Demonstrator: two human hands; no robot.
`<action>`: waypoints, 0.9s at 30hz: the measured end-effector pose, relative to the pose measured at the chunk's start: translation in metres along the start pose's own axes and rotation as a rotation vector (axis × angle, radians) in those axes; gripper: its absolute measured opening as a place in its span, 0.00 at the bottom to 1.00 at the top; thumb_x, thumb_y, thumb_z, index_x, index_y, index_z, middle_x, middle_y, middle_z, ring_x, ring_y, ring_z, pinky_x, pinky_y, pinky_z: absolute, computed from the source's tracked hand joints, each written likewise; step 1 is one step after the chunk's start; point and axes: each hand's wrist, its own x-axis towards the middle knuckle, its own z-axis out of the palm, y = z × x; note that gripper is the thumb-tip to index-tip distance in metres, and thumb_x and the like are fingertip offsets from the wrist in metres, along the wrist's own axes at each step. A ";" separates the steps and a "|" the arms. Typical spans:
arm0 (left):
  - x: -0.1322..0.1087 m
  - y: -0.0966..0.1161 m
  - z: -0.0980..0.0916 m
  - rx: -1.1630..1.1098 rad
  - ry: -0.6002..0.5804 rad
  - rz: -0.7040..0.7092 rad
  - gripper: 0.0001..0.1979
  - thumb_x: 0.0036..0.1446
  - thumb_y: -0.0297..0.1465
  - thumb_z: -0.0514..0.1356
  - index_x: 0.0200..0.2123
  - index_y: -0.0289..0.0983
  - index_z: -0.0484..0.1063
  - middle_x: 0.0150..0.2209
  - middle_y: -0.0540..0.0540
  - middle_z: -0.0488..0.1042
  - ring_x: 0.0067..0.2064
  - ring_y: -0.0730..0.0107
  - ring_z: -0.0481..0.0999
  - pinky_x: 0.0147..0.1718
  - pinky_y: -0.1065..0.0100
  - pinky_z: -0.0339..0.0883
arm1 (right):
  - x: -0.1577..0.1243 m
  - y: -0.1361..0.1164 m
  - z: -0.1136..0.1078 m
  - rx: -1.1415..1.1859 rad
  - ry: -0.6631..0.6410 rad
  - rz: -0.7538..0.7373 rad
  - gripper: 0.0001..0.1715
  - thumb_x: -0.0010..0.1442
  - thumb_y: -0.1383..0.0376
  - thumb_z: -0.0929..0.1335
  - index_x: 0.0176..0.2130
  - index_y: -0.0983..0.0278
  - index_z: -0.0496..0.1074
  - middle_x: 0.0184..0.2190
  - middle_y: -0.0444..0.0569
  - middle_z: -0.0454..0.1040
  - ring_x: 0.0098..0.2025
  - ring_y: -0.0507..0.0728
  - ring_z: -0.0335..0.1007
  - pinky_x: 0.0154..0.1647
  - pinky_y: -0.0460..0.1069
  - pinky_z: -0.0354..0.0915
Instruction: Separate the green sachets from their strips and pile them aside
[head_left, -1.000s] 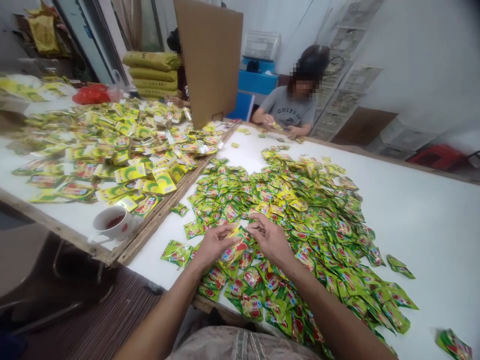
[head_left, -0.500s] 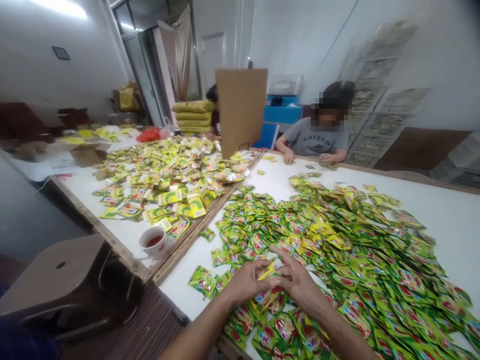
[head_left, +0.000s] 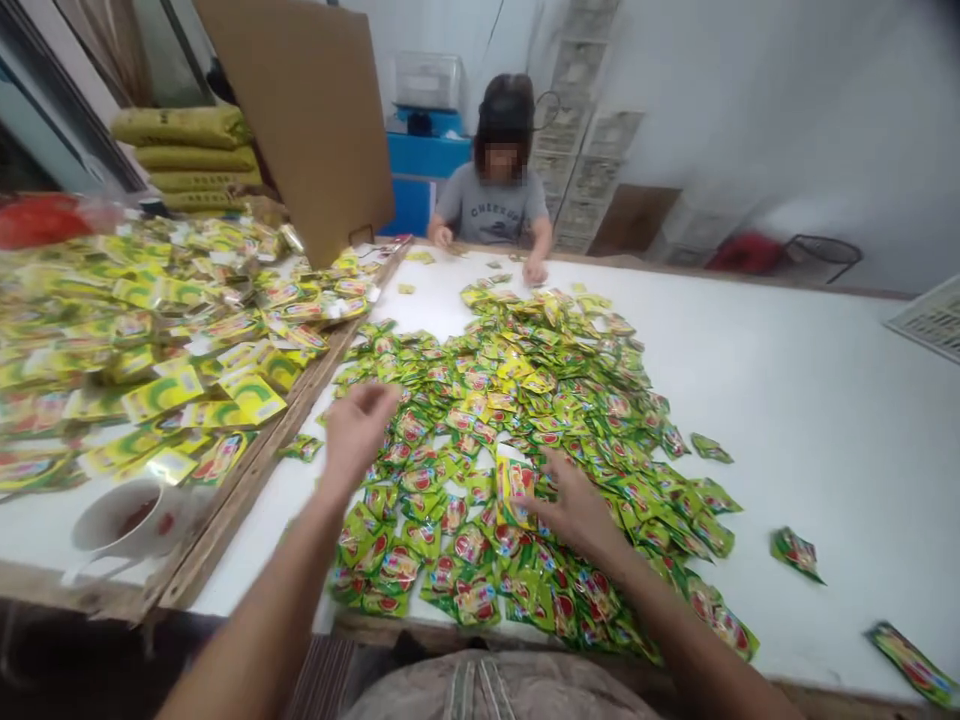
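Observation:
My right hand [head_left: 581, 508] grips a small yellow carton [head_left: 516, 487] with a red and green print, its thumb lying across the front. The carton stands tilted over a wide pile of green sachets [head_left: 465, 545] with red fruit pictures. My left hand [head_left: 358, 428] is raised at the pile's left side, apart from the carton. Its fingers are curled together and slightly blurred; whether anything small is between them is hidden.
Left of a wooden edge strip [head_left: 247, 490] lie many flat yellow cartons [head_left: 161, 390] and a cup of dark drink [head_left: 124, 525]. A cardboard sheet [head_left: 307, 130] stands upright beyond. Across the table sits a person in a grey shirt [head_left: 491, 205]. Loose sachets [head_left: 796, 553] lie at the right.
My hands were together around a small yellow carton; now they are apart, the left one farther left and forward. The view has swung right, and the seated person's hand has reached to the pile.

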 end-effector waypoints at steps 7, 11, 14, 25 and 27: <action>-0.075 -0.062 0.089 -0.177 -0.456 -0.403 0.17 0.38 0.42 0.67 0.27 0.34 0.72 0.20 0.48 0.71 0.23 0.69 0.70 0.22 0.71 0.61 | 0.001 -0.035 0.039 0.434 -0.238 -0.001 0.35 0.54 0.58 0.65 0.58 0.64 0.54 0.26 0.44 0.70 0.26 0.53 0.65 0.27 0.47 0.60; -0.063 -0.059 0.068 -0.463 -0.338 -0.463 0.26 0.35 0.39 0.69 0.38 0.33 0.70 0.31 0.44 0.76 0.30 0.66 0.74 0.30 0.67 0.68 | 0.016 -0.053 0.048 0.565 -0.389 -0.155 0.26 0.61 0.56 0.60 0.55 0.64 0.59 0.26 0.44 0.71 0.28 0.54 0.67 0.30 0.48 0.63; -0.054 -0.056 0.044 -0.525 -0.215 -0.431 0.26 0.38 0.38 0.69 0.40 0.32 0.69 0.34 0.43 0.77 0.32 0.67 0.75 0.33 0.68 0.68 | 0.043 -0.061 0.047 0.459 -0.367 -0.228 0.21 0.61 0.60 0.59 0.53 0.62 0.63 0.35 0.49 0.74 0.36 0.56 0.70 0.37 0.51 0.65; -0.065 -0.069 0.017 -0.491 -0.245 -0.481 0.27 0.43 0.41 0.66 0.45 0.35 0.67 0.29 0.46 0.76 0.28 0.67 0.74 0.29 0.68 0.66 | 0.118 -0.034 0.044 -0.118 -0.051 -0.434 0.16 0.58 0.69 0.60 0.44 0.62 0.72 0.42 0.52 0.75 0.47 0.60 0.67 0.51 0.58 0.55; -0.066 -0.072 0.019 -0.378 -0.241 -0.405 0.23 0.41 0.42 0.66 0.39 0.34 0.70 0.25 0.48 0.74 0.26 0.68 0.72 0.26 0.69 0.64 | 0.102 -0.040 0.041 0.092 0.000 -0.351 0.17 0.60 0.63 0.59 0.44 0.63 0.72 0.37 0.50 0.75 0.34 0.57 0.70 0.38 0.51 0.62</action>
